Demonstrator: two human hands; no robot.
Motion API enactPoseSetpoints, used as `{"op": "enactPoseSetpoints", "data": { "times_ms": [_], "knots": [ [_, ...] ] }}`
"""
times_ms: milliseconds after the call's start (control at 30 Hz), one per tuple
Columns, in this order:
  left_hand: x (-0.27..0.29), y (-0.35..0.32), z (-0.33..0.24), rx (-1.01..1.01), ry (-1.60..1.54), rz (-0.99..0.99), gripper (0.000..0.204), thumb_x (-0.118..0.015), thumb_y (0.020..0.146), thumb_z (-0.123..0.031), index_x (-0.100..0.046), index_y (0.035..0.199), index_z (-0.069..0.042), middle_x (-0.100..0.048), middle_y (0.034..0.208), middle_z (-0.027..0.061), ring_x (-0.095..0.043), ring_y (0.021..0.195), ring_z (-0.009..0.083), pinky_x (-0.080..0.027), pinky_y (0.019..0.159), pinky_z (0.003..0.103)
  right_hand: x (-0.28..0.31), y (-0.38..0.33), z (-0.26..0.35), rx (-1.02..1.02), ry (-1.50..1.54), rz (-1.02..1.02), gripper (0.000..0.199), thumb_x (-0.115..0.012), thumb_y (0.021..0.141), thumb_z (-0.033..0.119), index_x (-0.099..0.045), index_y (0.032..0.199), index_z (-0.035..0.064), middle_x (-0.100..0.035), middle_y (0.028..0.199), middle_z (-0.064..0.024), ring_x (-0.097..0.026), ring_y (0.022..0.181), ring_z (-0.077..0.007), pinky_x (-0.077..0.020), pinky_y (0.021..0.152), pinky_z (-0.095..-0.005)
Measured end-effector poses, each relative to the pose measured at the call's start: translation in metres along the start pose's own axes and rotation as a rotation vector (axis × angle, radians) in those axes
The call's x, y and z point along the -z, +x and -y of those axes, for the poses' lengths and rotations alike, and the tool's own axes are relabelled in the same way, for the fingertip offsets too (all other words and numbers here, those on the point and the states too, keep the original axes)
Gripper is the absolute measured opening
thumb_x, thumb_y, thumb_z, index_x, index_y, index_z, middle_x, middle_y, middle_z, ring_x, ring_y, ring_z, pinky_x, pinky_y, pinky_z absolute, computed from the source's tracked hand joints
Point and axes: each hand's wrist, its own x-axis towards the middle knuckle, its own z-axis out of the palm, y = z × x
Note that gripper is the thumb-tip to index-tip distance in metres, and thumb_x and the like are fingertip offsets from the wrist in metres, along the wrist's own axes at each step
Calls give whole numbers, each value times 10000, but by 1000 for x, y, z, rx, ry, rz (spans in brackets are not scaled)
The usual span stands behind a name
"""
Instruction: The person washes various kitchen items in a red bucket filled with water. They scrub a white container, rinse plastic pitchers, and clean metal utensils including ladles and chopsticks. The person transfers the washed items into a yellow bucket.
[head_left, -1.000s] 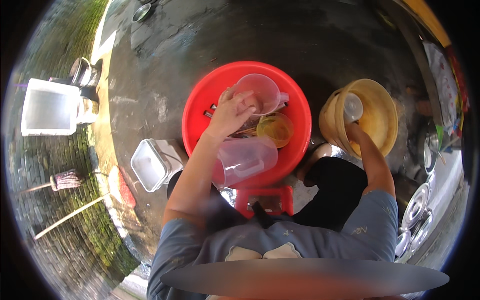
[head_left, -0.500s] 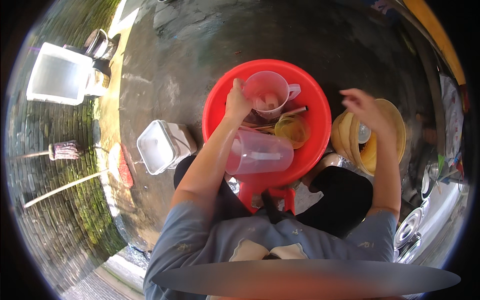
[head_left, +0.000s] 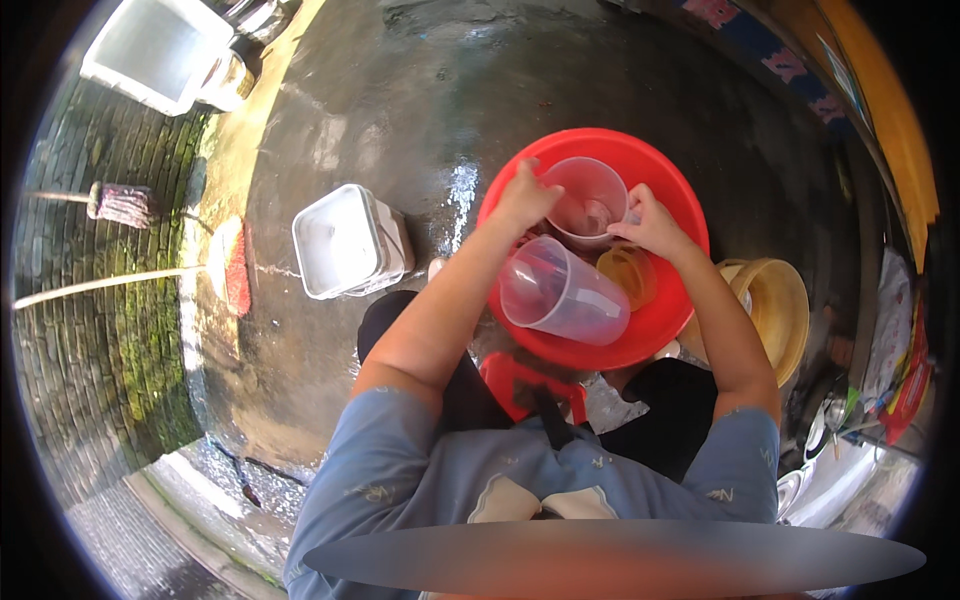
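Note:
A clear plastic jug (head_left: 592,178) stands in a large red basin (head_left: 675,185) in front of me, with something pale lying in its bottom. My left hand (head_left: 530,197) is closed on the jug's left rim. On the opposite side, my right hand (head_left: 652,226) has its fingers wrapped around the jug's handle, which they mostly hide. Just nearer, a taller clear plastic pitcher (head_left: 565,295) lies tilted, its mouth toward the upper left. A small yellow see-through cup (head_left: 632,277) rests beside both, partly behind the pitcher.
Yellow tubs (head_left: 780,315) stand right of the basin, partly behind my right forearm. To the left is a white square bucket (head_left: 340,245) on the wet floor. A mop (head_left: 122,204), a red-headed broom (head_left: 232,268) and a white bin (head_left: 165,50) are by the brick wall.
My right hand has come left from above the yellow tubs to the jug's handle. My left hand stays at the jug's rim. The whole view has shifted, placing the basin farther right.

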Motion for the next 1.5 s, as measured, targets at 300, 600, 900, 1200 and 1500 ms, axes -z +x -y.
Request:
{"op": "enactPoseSetpoints", "data": {
  "times_ms": [300, 600, 900, 1200, 1500],
  "knots": [
    [44, -51, -42, -76, 410, 594, 526, -391, 914, -441, -650, 1021, 4, -643, 1009, 222, -607, 970, 368, -454, 876, 429, -52, 69, 115, -304, -592, 171, 568, -708, 756, 321, -410, 1117, 0, -627, 997, -224, -624, 945, -358, -512, 766, -434],
    [58, -70, -36, -98, 436, 519, 645, -361, 916, -509, -660, 843, 58, -643, 865, 254, -622, 860, 398, -469, 822, 460, -133, 86, 41, -244, -661, 407, 299, -485, 871, 196, -510, 1106, 13, -620, 1063, -227, -598, 1028, -376, -491, 834, -441],
    [41, -65, -36, -161, 465, 537, 630, -374, 920, -501, -672, 826, 46, -654, 867, 232, -629, 877, 372, -470, 831, 449, -44, 45, 24, 261, -64, -247, 266, -585, 819, 102, -517, 1076, 89, -620, 806, -80, -619, 745, -239, -490, 636, -343],
    [34, -70, -75, -238, 168, 391, 614, -514, 853, -569, -648, 995, 13, -670, 902, 183, -645, 904, 286, -483, 798, 385, 19, -50, 91, 266, 1074, -628, 277, -519, 917, 88, -423, 1161, -1, -517, 817, -29, -474, 761, -101, -414, 797, -247],
    [-4, -73, -77, 443, -1178, 514, 360, -374, 962, -329, -541, 1110, -46, -570, 1103, 113, -555, 1030, 225, -465, 864, 366, -64, -64, 149, 410, -214, -673, 421, -622, 787, 29, -495, 1186, -12, -537, 996, -142, -511, 942, -285, -419, 857, -400]
  ]
}}
